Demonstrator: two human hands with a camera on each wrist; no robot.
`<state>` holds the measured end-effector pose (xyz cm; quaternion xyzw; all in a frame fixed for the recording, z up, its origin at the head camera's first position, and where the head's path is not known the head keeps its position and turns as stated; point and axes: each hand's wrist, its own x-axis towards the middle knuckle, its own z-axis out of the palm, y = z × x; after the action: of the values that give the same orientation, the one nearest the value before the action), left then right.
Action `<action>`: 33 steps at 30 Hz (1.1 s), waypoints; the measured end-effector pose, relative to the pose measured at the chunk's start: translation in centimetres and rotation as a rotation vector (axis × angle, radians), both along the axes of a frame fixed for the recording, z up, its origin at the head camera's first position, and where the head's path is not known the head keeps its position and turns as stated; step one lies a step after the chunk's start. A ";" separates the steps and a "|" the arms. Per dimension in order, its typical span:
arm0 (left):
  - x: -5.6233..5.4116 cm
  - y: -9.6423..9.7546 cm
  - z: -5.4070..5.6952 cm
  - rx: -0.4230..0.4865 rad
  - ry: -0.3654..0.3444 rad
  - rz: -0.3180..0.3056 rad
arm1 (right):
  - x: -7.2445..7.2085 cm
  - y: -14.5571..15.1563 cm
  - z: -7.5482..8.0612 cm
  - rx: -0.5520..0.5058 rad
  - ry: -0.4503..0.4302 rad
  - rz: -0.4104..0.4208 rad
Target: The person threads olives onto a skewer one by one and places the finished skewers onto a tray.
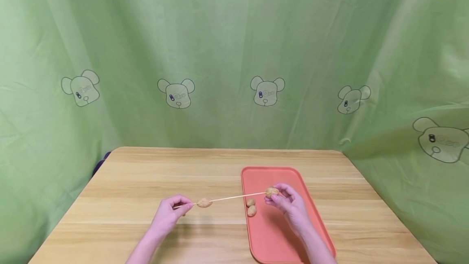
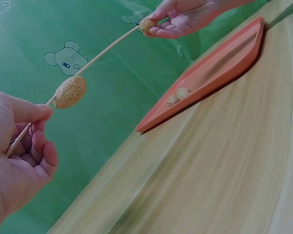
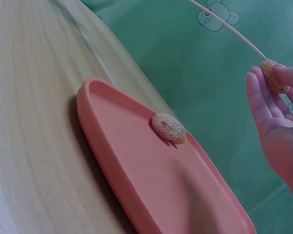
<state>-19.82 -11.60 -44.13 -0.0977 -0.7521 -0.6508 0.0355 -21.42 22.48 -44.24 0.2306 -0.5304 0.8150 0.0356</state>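
My left hand (image 1: 169, 215) pinches a thin wooden skewer (image 1: 234, 196) near one end, between thumb and fingers. Just beyond those fingers, a brown, wrinkled oval ball (image 2: 70, 92) is threaded on the stick. At the skewer's other end, my right hand (image 1: 291, 207) holds a second brown wrinkled ball (image 3: 273, 77) between thumb and fingers. The stick's tip meets this ball, and its far side is partly covered by the fingers. Both hands hold the skewer nearly level above the table, the right one over the pink tray (image 1: 272, 241).
Two more brown balls (image 1: 251, 210) lie against the tray's left edge. The tray rests on the right half of the wooden table (image 1: 205, 166). Green curtains (image 1: 220, 52) printed with bear heads hang behind and along the sides.
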 end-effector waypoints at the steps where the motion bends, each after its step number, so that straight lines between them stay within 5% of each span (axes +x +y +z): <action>1: 0.0 0.0 0.0 0.002 0.005 -0.006 | 0.0 0.0 0.0 -0.003 0.004 0.004; 9: 0.0 -0.2 -0.1 -0.013 0.047 -0.011 | 0.0 0.2 -0.3 -0.015 0.015 0.004; 33: 0.1 0.1 0.1 -0.048 -0.034 -0.037 | 0.1 -0.3 -0.3 0.030 0.008 0.041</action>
<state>-19.75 -11.52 -44.02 -0.1011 -0.7662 -0.6346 0.0083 -21.30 22.23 -44.54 0.2452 -0.5374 0.8067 0.0176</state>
